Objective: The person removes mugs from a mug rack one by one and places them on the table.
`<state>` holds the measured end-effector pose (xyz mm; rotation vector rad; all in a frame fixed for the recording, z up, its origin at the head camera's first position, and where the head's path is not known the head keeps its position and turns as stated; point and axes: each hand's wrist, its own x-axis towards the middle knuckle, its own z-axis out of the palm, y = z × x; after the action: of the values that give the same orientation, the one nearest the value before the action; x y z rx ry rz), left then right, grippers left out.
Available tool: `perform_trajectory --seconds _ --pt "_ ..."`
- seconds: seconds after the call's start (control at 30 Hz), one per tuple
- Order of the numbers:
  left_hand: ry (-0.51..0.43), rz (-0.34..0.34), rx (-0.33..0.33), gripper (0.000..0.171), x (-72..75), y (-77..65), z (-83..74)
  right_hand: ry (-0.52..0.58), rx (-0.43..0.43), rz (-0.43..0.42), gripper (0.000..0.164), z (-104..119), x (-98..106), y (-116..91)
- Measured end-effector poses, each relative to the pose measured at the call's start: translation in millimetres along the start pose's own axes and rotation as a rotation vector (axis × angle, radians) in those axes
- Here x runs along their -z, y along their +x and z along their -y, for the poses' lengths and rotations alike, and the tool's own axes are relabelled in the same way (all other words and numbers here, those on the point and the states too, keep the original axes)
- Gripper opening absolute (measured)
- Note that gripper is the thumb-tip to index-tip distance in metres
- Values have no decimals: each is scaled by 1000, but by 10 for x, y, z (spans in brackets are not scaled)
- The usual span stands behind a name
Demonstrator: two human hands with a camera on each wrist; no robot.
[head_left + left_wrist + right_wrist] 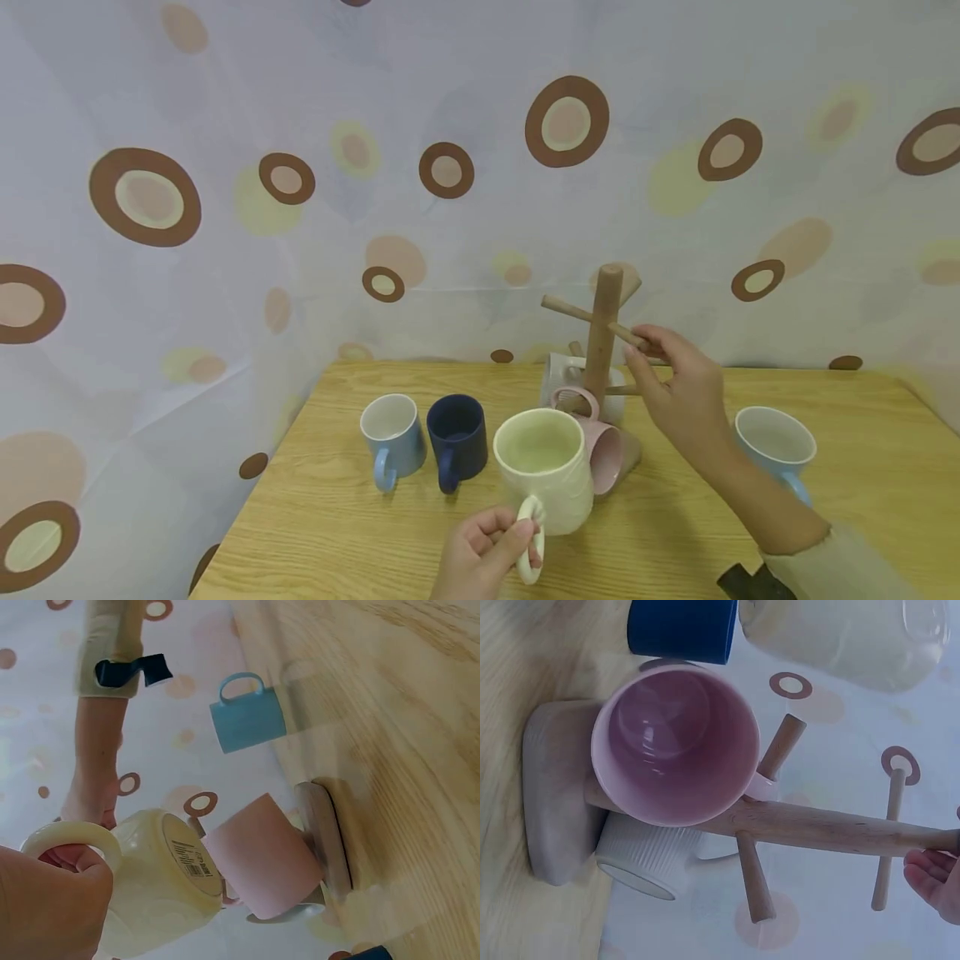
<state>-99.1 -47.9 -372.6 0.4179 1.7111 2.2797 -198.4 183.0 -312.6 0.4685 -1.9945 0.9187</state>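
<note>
My left hand (pixel 480 554) grips the handle of a cream mug (pixel 558 492), held upright above the table in front of the wooden mug tree (pixel 600 350). My right hand (pixel 686 396) pinches an upper peg of that tree between thumb and fingers; in the right wrist view only the fingertips (pixel 930 877) show beside the post. A pink mug (pixel 679 746) hangs by its handle on a lower peg, its mouth turned sideways. Behind it, a white ribbed mug (pixel 649 851) hangs on another lower peg. The left wrist view shows the cream mug's labelled underside (pixel 193 859).
On the table (pixel 337 533), a light blue mug (pixel 396 437) and a dark blue mug (pixel 459 437) stand upright at left. Another light blue mug (pixel 772 442) stands at right, partly behind my right forearm. A patterned cloth (pixel 480 242) hangs behind the table.
</note>
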Motion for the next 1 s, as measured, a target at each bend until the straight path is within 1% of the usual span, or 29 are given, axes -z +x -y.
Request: perform_trajectory --seconds 0.1,0.17,0.3,0.37,0.43,0.63,0.7,0.83,0.97,1.0 --pt "11 -2 -36 48 87 -43 38 -10 25 -43 17 -5 -14 40" --pt "11 -15 -39 47 150 -72 66 -9 33 -51 17 -7 -14 55" --pt "38 -66 -67 42 286 -128 149 -13 39 -45 16 -14 -13 71" --pt "55 -94 -71 41 352 -156 192 -13 39 -38 15 -17 -15 76" --pt "75 -106 -70 40 418 -185 234 -19 35 -31 14 -18 -14 76" --pt "86 -168 48 49 585 -275 335 -37 21 -15 12 -22 -12 73" --pt "80 -184 73 47 629 -298 371 -44 21 -11 11 -26 -11 73" --pt "76 -207 117 38 687 -323 434 -52 23 -15 11 -31 -4 79" --pt "96 -234 184 38 735 -343 475 -43 24 -15 10 -31 -4 82" --pt "104 -240 194 41 748 -349 487 -42 24 -14 10 -30 -6 83"
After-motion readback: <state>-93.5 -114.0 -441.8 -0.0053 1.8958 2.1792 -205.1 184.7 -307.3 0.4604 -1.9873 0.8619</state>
